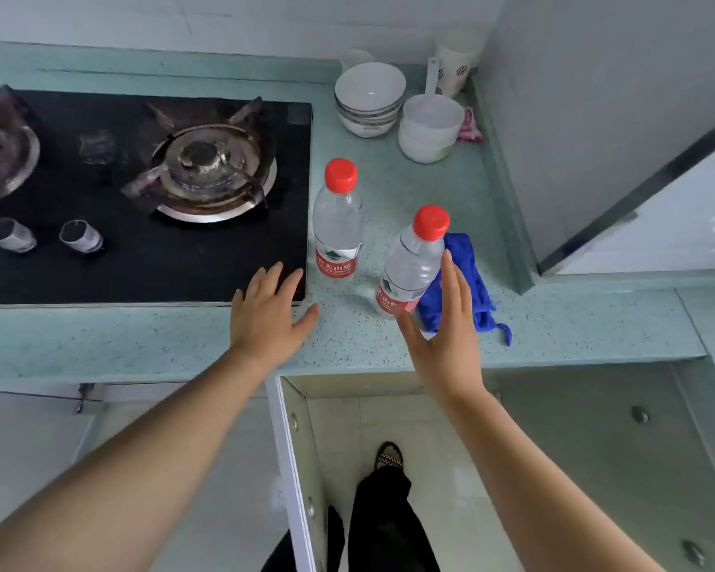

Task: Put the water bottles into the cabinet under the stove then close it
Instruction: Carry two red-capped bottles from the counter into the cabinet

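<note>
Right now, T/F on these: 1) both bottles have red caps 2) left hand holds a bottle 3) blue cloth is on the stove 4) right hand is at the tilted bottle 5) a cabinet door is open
1) True: the upright clear plastic water bottle and the tilted clear plastic water bottle both have red caps.
2) False: the left hand is open, short of the upright bottle.
3) False: the crumpled blue cloth lies on the speckled green countertop, right of the black glass gas stove.
4) True: the right hand is around it; whether the grip is closed is unclear.
5) True: the white cabinet door stands open.
</note>
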Action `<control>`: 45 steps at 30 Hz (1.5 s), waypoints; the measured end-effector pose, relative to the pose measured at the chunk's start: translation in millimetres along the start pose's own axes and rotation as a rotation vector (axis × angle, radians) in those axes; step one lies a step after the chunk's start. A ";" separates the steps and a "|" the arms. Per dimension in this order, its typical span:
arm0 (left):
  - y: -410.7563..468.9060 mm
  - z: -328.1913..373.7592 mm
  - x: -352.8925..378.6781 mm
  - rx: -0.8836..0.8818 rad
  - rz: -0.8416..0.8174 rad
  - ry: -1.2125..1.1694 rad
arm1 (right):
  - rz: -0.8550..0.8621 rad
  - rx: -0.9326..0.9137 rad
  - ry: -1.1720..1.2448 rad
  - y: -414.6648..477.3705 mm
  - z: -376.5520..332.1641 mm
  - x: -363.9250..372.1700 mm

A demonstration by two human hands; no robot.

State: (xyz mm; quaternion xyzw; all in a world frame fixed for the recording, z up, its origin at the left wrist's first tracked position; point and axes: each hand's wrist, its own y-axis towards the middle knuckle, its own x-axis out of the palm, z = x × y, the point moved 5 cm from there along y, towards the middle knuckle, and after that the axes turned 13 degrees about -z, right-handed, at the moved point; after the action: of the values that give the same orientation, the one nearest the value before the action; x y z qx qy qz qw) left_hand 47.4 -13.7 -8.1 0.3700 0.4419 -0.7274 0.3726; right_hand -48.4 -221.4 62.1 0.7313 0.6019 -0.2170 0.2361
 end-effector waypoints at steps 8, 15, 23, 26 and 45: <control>20.3 -12.0 23.0 -0.017 0.060 0.083 | -0.038 0.015 0.237 36.8 28.2 25.2; 21.6 -15.4 24.7 -0.024 0.069 0.091 | -0.106 -0.039 0.197 88.3 25.9 29.0; 22.1 -14.4 23.2 -0.036 0.020 0.047 | -0.256 0.058 0.197 78.0 30.3 13.1; 20.7 -2.1 0.0 0.024 0.120 -0.132 | -0.286 0.112 0.211 56.5 38.1 5.9; 60.2 96.6 -34.4 0.118 0.158 -0.755 | -0.247 0.284 0.269 50.0 71.6 -46.1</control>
State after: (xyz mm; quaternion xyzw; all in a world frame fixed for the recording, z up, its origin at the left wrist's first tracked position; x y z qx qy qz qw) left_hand 95.0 -115.1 32.0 0.1302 0.2013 -0.8055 0.5420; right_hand -10.0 -308.9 37.2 0.7004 0.6763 -0.2273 0.0202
